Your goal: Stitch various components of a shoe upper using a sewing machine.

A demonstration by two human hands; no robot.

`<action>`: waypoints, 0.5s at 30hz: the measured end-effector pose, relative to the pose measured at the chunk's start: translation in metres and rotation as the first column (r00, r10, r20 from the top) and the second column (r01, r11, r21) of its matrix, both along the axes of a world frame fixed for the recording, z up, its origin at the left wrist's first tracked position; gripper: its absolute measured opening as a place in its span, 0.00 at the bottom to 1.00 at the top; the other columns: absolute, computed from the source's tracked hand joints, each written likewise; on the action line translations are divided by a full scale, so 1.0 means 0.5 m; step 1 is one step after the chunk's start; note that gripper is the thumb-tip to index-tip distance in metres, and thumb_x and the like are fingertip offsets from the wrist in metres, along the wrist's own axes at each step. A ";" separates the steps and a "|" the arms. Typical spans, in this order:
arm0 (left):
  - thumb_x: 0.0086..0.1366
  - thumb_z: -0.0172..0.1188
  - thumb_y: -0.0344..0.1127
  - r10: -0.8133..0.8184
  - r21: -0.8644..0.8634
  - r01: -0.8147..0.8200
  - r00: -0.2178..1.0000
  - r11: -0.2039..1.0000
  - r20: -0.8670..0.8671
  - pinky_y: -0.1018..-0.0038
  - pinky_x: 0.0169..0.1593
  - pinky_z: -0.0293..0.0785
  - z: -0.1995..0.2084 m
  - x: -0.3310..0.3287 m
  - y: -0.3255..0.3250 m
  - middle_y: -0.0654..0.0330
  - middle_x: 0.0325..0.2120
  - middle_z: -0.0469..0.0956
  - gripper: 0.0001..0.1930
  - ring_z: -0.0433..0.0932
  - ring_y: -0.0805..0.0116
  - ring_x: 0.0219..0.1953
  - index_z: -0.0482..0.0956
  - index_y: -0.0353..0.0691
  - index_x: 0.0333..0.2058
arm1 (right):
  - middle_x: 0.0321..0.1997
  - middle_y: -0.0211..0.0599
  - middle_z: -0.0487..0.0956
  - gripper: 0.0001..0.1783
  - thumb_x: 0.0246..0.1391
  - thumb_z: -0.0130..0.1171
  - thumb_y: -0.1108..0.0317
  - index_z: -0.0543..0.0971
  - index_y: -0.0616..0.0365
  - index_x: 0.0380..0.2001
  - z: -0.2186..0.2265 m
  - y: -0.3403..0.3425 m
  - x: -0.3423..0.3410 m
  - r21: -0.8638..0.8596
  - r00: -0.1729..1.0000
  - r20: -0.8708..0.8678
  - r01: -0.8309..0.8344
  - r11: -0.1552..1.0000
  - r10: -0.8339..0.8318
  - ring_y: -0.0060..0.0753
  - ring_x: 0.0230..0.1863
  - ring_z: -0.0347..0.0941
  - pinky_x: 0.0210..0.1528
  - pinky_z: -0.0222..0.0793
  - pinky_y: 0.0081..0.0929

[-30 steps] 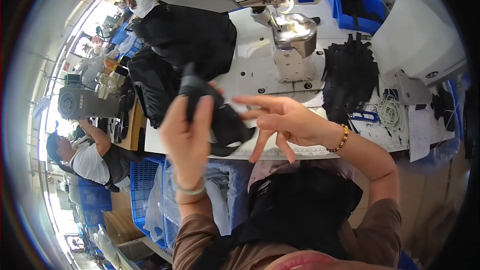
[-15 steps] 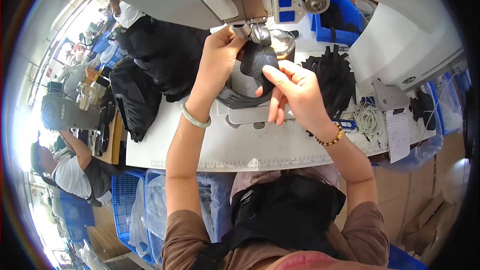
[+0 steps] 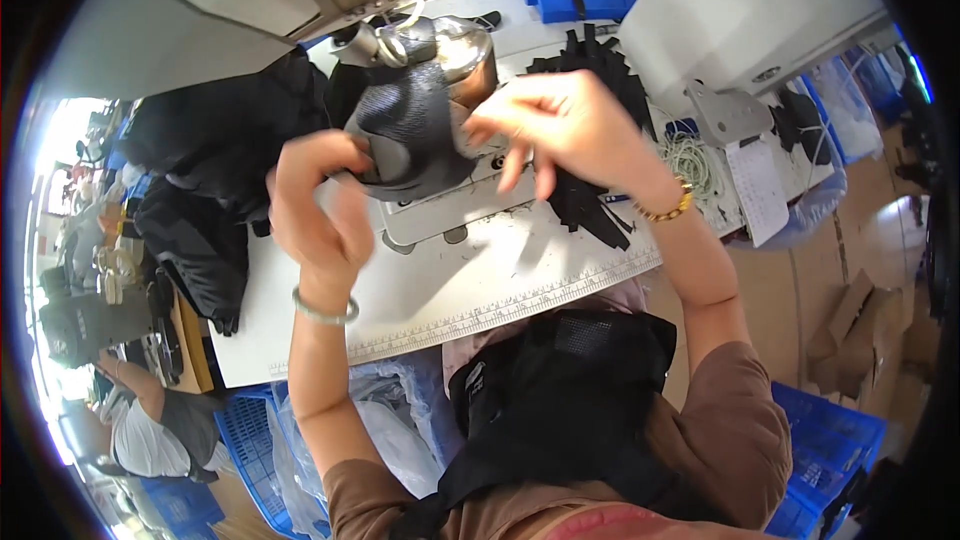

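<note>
A black textured fabric piece (image 3: 405, 105) sits bent over the bed of a sewing machine (image 3: 365, 45), below the metal needle area. My left hand (image 3: 320, 205) is at the piece's left edge, fingers curled toward it and thumb apart; motion blur hides whether it grips the fabric. To the right of the piece, my right hand (image 3: 575, 130) hovers with fingers spread and hanging down, close to the fabric's edge. No object shows in it. The shiny rounded metal part (image 3: 463, 48) of the machine stands behind the piece.
A heap of black strips (image 3: 600, 205) lies right of the machine, by a tangle of pale cord (image 3: 695, 165). Black fabric goods (image 3: 195, 240) are piled at left. A blue bin (image 3: 590, 2) stands behind. A ruler (image 3: 500, 315) edges the table (image 3: 420, 285). Another person (image 3: 150, 430) sits far left.
My view has turned, shifting the machine left in the picture. My left hand has dropped from near the needle area to the fabric's left edge. My right hand has come off the fabric.
</note>
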State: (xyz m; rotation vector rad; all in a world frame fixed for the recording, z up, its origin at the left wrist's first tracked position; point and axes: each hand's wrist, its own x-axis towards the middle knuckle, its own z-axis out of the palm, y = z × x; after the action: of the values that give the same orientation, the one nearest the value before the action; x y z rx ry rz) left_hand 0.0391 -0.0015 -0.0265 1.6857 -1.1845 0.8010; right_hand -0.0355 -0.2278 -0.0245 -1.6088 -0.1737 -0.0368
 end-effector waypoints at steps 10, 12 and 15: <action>0.53 0.61 0.26 0.273 0.251 -0.420 0.843 0.872 0.463 0.61 0.58 0.61 -0.092 0.021 0.000 0.60 0.39 0.76 0.11 0.74 0.61 0.48 0.76 0.44 0.36 | 0.40 0.50 0.77 0.15 0.53 0.52 0.71 0.73 0.66 0.43 -0.156 -0.256 0.120 -0.636 0.704 0.519 0.697 0.330 -0.485 0.47 0.37 0.76 0.41 0.73 0.34; 0.53 0.62 0.27 0.288 0.193 -0.409 0.843 0.892 0.455 0.61 0.58 0.61 -0.097 0.006 -0.007 0.59 0.40 0.76 0.11 0.74 0.60 0.49 0.76 0.44 0.36 | 0.40 0.51 0.78 0.16 0.52 0.52 0.72 0.72 0.66 0.44 -0.185 -0.260 0.147 -0.609 0.691 0.531 0.714 0.345 -0.491 0.50 0.40 0.74 0.46 0.70 0.37; 0.51 0.64 0.32 0.323 0.085 -0.412 0.811 0.907 0.488 0.62 0.59 0.60 -0.127 -0.015 0.001 0.58 0.41 0.77 0.11 0.75 0.58 0.49 0.77 0.44 0.35 | 0.37 0.44 0.79 0.18 0.51 0.55 0.71 0.71 0.64 0.47 -0.198 -0.272 0.164 -0.571 0.669 0.550 0.738 0.359 -0.500 0.41 0.36 0.74 0.44 0.70 0.34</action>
State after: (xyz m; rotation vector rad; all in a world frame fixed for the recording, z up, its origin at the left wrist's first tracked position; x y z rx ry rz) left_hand 0.0319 -0.0012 -0.0898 1.9819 -1.2929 1.4422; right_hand 0.0465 -0.3639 -0.1235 -2.4613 0.2894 -0.9468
